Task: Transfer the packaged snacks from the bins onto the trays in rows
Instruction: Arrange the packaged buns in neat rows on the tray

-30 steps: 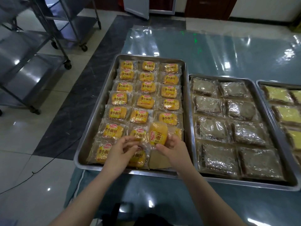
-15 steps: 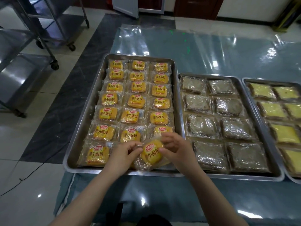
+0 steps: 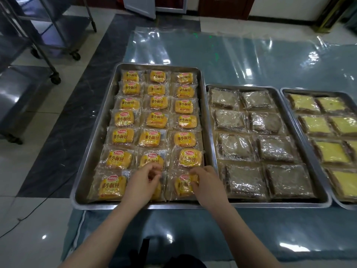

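A steel tray (image 3: pixel 90 151) at the table's left holds yellow bread packets laid in three columns. In its near right corner lies one bread packet (image 3: pixel 182 187), flat on the tray. My right hand (image 3: pixel 207 182) rests on that packet's right side, with fingertips pinching its wrapper. My left hand (image 3: pixel 143 182) hovers over the near middle packet and hides most of it. Its fingertips are bunched together, and I see nothing held between them.
A second tray (image 3: pixel 302 144) to the right holds brown packets (image 3: pixel 245 180) in two columns. A third tray (image 3: pixel 284 91) holds yellow-topped packets (image 3: pixel 328 151). Clear plastic sheeting (image 3: pixel 231 55) covers the table. Wheeled steel racks (image 3: pixel 44 45) stand on the floor at left.
The packet both hands held above the tray's near edge has come down into the near right corner. My left hand has let go of it; my right hand stays on it.
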`<action>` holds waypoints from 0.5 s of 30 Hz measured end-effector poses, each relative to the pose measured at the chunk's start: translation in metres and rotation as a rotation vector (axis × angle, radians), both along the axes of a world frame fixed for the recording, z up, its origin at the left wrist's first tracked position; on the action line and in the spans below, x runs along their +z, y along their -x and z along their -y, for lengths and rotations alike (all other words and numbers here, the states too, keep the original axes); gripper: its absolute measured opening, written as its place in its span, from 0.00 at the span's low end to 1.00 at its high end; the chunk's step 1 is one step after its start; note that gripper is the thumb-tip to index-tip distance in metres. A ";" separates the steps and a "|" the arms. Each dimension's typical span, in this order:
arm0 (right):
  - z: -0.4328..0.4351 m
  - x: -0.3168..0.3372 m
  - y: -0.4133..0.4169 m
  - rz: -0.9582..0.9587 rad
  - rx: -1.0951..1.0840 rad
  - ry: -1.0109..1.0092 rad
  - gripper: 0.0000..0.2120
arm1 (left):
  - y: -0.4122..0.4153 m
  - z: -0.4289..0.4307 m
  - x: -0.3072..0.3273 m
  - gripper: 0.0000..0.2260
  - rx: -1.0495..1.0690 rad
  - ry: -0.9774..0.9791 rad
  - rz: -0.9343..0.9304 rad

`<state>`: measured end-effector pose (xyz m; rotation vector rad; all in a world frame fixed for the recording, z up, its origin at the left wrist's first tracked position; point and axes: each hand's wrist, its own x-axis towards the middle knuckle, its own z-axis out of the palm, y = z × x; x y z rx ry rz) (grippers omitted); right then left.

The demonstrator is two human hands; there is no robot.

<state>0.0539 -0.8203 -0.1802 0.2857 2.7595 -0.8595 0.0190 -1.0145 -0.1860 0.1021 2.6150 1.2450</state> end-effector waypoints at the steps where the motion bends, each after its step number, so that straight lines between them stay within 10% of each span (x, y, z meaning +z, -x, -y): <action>1: 0.000 0.000 0.001 0.000 -0.009 -0.013 0.15 | 0.001 0.001 0.000 0.10 -0.008 0.013 -0.009; 9: 0.005 -0.006 0.002 -0.052 0.048 -0.336 0.13 | 0.009 0.014 -0.010 0.13 -0.067 0.197 -0.269; 15: 0.027 -0.025 0.033 -0.127 0.157 -0.261 0.31 | 0.028 0.009 -0.032 0.28 -0.279 0.517 -0.229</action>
